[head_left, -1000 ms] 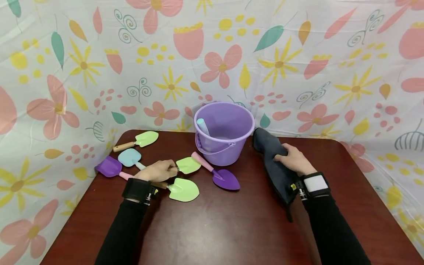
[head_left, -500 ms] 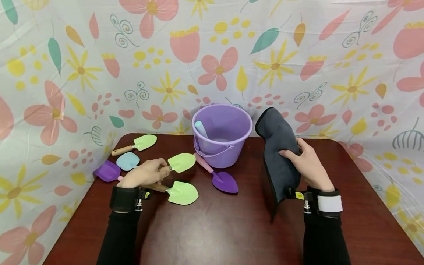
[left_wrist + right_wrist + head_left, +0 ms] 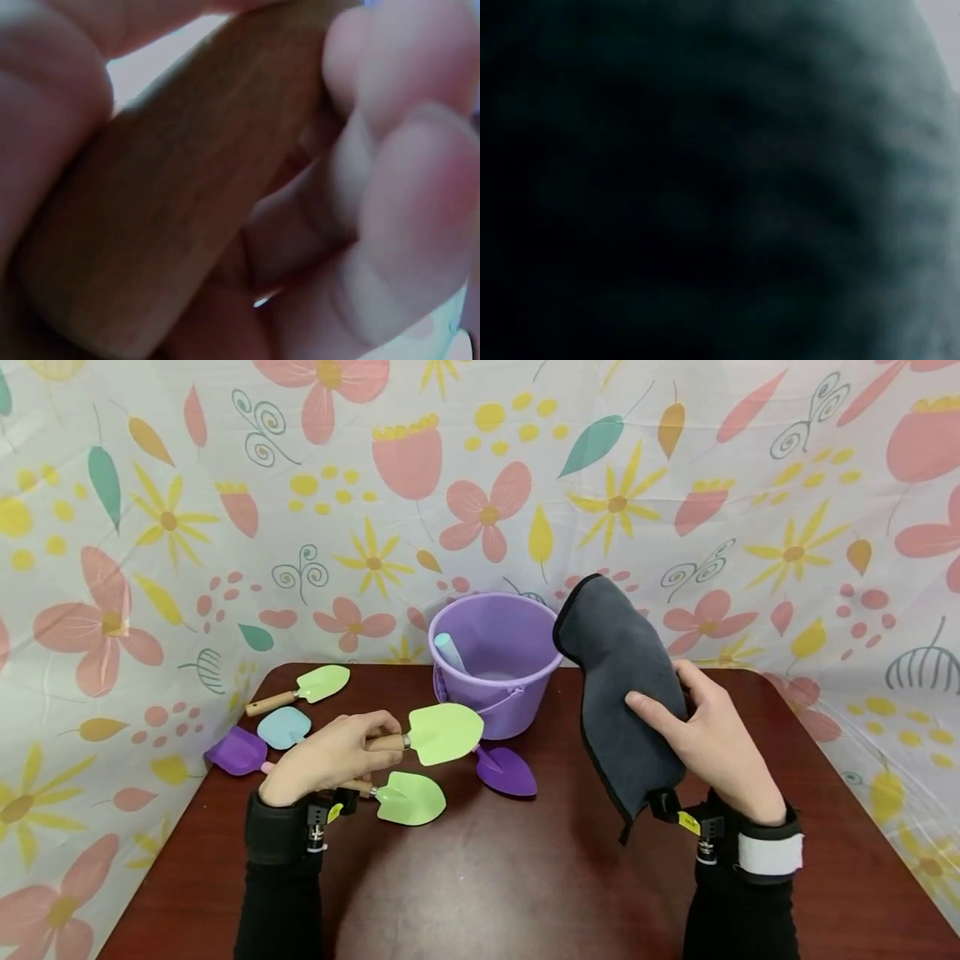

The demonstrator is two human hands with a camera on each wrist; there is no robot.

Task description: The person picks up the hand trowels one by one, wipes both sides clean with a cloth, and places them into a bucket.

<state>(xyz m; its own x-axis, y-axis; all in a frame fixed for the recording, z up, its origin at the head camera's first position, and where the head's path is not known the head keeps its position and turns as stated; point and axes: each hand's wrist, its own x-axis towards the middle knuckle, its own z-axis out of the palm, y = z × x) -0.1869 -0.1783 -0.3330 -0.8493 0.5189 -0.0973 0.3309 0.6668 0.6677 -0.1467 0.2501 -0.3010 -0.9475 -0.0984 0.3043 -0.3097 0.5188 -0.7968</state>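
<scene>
My left hand grips the wooden handle of a light green toy shovel and holds it lifted above the dark red table, blade pointing right toward the bucket. My right hand holds a dark grey cloth upright above the table, just right of the purple bucket. In the right wrist view the cloth fills the frame.
On the table lie another green shovel, a purple shovel by the bucket, and at the left a green shovel, a light blue one and a purple one. A pale blue handle stands in the bucket. Flowered sheeting walls the table.
My left hand has picked the green shovel up off the table and raised it. My right hand has lifted the grey cloth from the table and brought it upright, nearer the bucket.
</scene>
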